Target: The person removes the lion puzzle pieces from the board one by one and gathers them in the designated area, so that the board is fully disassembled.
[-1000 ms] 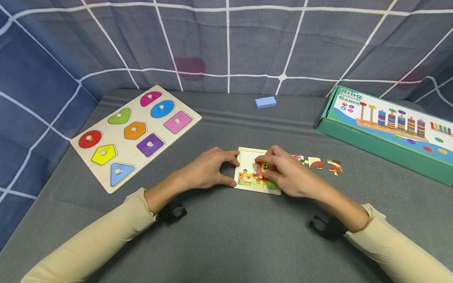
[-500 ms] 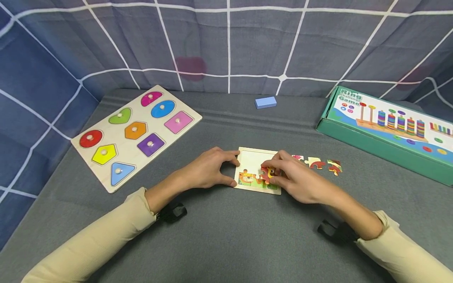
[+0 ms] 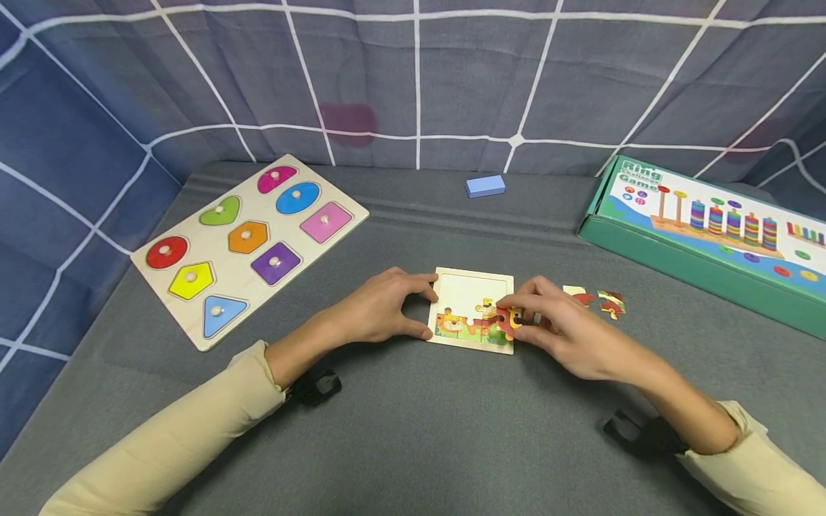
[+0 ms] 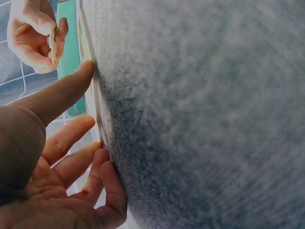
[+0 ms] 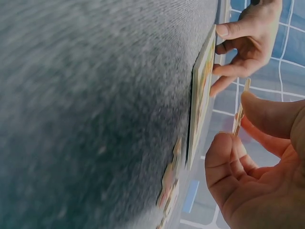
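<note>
My left hand (image 3: 383, 308) rests its thumb and fingertips along the left edge of a small wooden jigsaw board (image 3: 459, 288). Several fitted pieces in the board's lower part form a picture with an orange animal face (image 3: 449, 322). Over the board's right side, my right hand (image 3: 574, 333) pinches a red-and-yellow puzzle piece (image 3: 506, 322) between thumb and fingers. In the right wrist view this puzzle piece (image 5: 241, 109) is lifted clear of the board (image 5: 202, 95). Two loose pieces, one of them a red-and-cream puzzle piece (image 3: 579, 294), show right of the board; the right hand may hide others.
At the left lies a wooden peg puzzle (image 3: 213, 269) with coloured shapes. A green Ring Challenge Game box (image 3: 671, 265) stands at the right. Near the back is a blue block (image 3: 485, 187). A checked curtain (image 3: 464, 79) hangs behind the grey table (image 3: 387, 430).
My right hand has moved right across the board with the puzzle piece, uncovering a yellow piece near the board's middle. The left hand stays at the board's edge.
</note>
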`<state>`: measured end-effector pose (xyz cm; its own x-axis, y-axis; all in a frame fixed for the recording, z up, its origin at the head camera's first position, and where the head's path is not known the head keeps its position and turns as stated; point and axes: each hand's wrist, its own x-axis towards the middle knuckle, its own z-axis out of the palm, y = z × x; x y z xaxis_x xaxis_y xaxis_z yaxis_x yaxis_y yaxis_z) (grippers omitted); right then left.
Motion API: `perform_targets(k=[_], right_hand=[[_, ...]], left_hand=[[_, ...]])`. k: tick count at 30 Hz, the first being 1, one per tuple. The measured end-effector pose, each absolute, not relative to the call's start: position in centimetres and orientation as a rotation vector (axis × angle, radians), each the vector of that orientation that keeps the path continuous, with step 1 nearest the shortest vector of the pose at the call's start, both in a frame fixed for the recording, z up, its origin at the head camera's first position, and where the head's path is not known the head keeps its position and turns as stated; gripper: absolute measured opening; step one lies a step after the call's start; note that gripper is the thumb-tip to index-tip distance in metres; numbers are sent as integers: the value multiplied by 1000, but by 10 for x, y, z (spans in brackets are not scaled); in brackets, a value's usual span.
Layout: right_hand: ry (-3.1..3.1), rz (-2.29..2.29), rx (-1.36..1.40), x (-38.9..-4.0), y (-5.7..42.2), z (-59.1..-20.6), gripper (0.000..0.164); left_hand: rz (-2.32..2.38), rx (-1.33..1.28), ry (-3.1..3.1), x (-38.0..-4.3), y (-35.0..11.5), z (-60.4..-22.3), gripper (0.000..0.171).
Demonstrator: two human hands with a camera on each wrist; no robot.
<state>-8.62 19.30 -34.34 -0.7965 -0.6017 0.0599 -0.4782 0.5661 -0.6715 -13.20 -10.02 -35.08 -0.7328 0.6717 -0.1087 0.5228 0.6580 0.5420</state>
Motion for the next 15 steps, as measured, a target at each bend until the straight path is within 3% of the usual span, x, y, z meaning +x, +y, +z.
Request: perform_targets(k=[15], right_hand=[[2714, -979, -1002, -74, 226, -340, 36]], left_hand=[[693, 939, 2576, -132, -100, -350, 45]])
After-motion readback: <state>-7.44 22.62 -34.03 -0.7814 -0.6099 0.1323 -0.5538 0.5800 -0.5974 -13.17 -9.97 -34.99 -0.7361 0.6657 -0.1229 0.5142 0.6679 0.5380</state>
